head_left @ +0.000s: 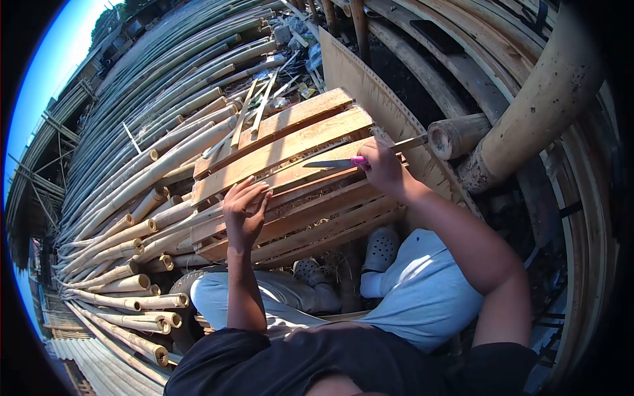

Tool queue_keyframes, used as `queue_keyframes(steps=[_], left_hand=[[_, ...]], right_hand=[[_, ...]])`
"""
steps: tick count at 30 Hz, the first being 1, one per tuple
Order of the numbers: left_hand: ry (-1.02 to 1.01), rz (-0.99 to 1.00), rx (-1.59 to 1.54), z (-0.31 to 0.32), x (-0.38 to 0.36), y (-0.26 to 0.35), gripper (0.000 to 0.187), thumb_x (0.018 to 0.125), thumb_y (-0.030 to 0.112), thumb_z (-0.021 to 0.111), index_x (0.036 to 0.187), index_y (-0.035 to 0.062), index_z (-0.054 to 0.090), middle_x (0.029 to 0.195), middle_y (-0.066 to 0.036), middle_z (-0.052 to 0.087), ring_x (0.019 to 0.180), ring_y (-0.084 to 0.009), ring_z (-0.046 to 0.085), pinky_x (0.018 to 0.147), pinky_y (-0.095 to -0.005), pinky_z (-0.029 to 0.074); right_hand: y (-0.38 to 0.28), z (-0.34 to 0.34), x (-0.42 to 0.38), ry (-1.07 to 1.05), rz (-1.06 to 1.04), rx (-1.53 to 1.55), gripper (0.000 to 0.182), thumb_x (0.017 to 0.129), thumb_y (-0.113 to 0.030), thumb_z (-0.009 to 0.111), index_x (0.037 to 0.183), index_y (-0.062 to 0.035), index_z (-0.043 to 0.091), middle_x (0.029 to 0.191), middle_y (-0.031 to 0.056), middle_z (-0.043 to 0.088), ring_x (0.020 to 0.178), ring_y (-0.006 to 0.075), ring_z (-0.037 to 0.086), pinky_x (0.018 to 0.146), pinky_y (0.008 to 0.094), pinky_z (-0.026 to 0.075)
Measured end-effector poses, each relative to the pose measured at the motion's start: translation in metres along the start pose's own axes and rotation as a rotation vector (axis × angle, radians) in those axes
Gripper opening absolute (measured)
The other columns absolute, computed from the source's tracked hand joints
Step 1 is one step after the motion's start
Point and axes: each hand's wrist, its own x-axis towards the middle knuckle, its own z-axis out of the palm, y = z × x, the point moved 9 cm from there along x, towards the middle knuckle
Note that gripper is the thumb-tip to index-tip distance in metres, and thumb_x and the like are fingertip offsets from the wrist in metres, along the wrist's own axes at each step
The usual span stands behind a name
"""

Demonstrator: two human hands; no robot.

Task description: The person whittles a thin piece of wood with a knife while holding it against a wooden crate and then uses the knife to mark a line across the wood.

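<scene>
My right hand (383, 168) is closed around the pink handle of a knife (330, 163), its blade pointing left over a slatted wooden crate (300, 145). A long thin bamboo strip (290, 173) lies across the crate top and passes by the right hand; whether those fingers also grip it is hidden. Its right end (413, 141) sticks out beyond that hand. On the left, my left hand (243, 208) rests against the strip, fingers stretched out and thumb apart. Several loose strips (254, 109) lean on the crate's far left corner.
Stacked bamboo poles (132, 228) fill the left side. A tan board (389, 99) stands along the crate's right side, beside a thick bamboo post (548, 99) and a cut pole end (456, 135). A dark flat object (436, 36) lies on the poles at the back right.
</scene>
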Motion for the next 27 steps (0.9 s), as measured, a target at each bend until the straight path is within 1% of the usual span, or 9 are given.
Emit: queue_keyframes(steps=[1, 5, 11, 15, 16, 17, 19, 22, 27], left_hand=[[0.090, 0.010, 0.020, -0.001, -0.001, 0.014, 0.017, 0.084, 0.012, 0.083, 0.100, 0.0066, 0.081, 0.107, -0.011, 0.079, 0.117, -0.0304, 0.070, 0.101, -0.0424, 0.051], [0.045, 0.085, -0.025, 0.034, 0.008, 0.063, 0.025, 0.084, 0.013, 0.085, 0.107, 0.0050, 0.080, 0.114, -0.013, 0.078, 0.118, -0.0299, 0.070, 0.103, -0.0397, 0.052], [0.074, 0.075, -0.045, 0.074, 0.021, 0.078, 0.034, 0.082, 0.015, 0.087, 0.112, 0.0024, 0.078, 0.110, -0.014, 0.077, 0.106, -0.0306, 0.072, 0.096, -0.0388, 0.054], [0.054, 0.015, -0.059, 0.091, 0.027, 0.074, 0.027, 0.083, 0.012, 0.086, 0.106, 0.0025, 0.078, 0.106, -0.013, 0.077, 0.099, -0.0284, 0.073, 0.089, -0.0377, 0.056], [0.137, 0.010, -0.098, 0.091, 0.027, 0.071, 0.019, 0.083, 0.020, 0.086, 0.097, 0.0087, 0.078, 0.097, -0.008, 0.077, 0.091, -0.0286, 0.072, 0.087, -0.0393, 0.049], [0.103, -0.098, -0.299, 0.099, 0.027, 0.059, 0.014, 0.080, 0.012, 0.084, 0.092, 0.0086, 0.078, 0.094, -0.008, 0.077, 0.093, -0.0292, 0.071, 0.084, -0.0393, 0.051], [0.106, -0.007, -0.267, 0.093, 0.035, 0.073, 0.018, 0.073, 0.000, 0.078, 0.090, 0.0073, 0.076, 0.089, -0.009, 0.075, 0.094, -0.0306, 0.068, 0.082, -0.0412, 0.051], [0.059, 0.071, -0.011, 0.087, 0.042, 0.090, 0.023, 0.067, -0.006, 0.071, 0.087, 0.0050, 0.074, 0.088, -0.010, 0.072, 0.095, -0.0324, 0.065, 0.082, -0.0435, 0.051], [-0.065, 0.119, -0.061, 0.098, 0.055, 0.077, 0.020, 0.069, -0.004, 0.074, 0.085, 0.0046, 0.065, 0.086, -0.010, 0.069, 0.094, -0.0342, 0.064, 0.084, -0.0437, 0.051]], right_hand=[[0.001, -0.001, -0.002, 0.036, 0.004, 0.023, 0.007, 0.077, 0.004, 0.063, 0.077, -0.0002, 0.058, 0.084, 0.0197, 0.062, 0.090, 0.0404, 0.062, 0.075, 0.0481, 0.048], [-0.003, -0.003, -0.003, 0.069, -0.035, 0.062, 0.007, 0.078, 0.005, 0.064, 0.078, 0.0001, 0.059, 0.086, 0.0204, 0.062, 0.093, 0.0411, 0.061, 0.076, 0.0487, 0.049], [0.007, -0.008, -0.006, -0.016, 0.084, 0.087, 0.006, 0.083, 0.005, 0.062, 0.080, 0.0004, 0.059, 0.087, 0.0231, 0.063, 0.091, 0.0420, 0.061, 0.080, 0.0485, 0.050], [0.007, -0.006, -0.005, -0.036, 0.076, 0.136, 0.005, 0.082, 0.005, 0.063, 0.086, 0.0013, 0.062, 0.087, 0.0250, 0.063, 0.090, 0.0429, 0.062, 0.082, 0.0488, 0.050], [0.004, -0.007, -0.005, -0.026, 0.064, 0.157, 0.005, 0.083, 0.003, 0.066, 0.085, 0.0019, 0.061, 0.085, 0.0247, 0.062, 0.087, 0.0429, 0.062, 0.078, 0.0488, 0.049], [0.002, -0.010, -0.006, -0.016, 0.052, 0.173, 0.009, 0.084, 0.001, 0.069, 0.085, 0.0026, 0.061, 0.083, 0.0244, 0.061, 0.085, 0.0429, 0.061, 0.075, 0.0488, 0.048], [-0.001, -0.013, -0.008, -0.063, 0.052, 0.164, 0.007, 0.084, 0.002, 0.067, 0.087, 0.0035, 0.061, 0.084, 0.0248, 0.062, 0.086, 0.0426, 0.062, 0.077, 0.0486, 0.049], [0.000, -0.008, -0.006, -0.108, 0.051, 0.179, 0.002, 0.085, 0.006, 0.061, 0.086, 0.0039, 0.060, 0.085, 0.0258, 0.063, 0.088, 0.0422, 0.064, 0.078, 0.0482, 0.050], [0.001, -0.008, -0.004, -0.210, 0.171, 0.215, 0.008, 0.081, 0.008, 0.058, 0.083, 0.0021, 0.062, 0.091, 0.0256, 0.065, 0.094, 0.0410, 0.064, 0.085, 0.0469, 0.052]])
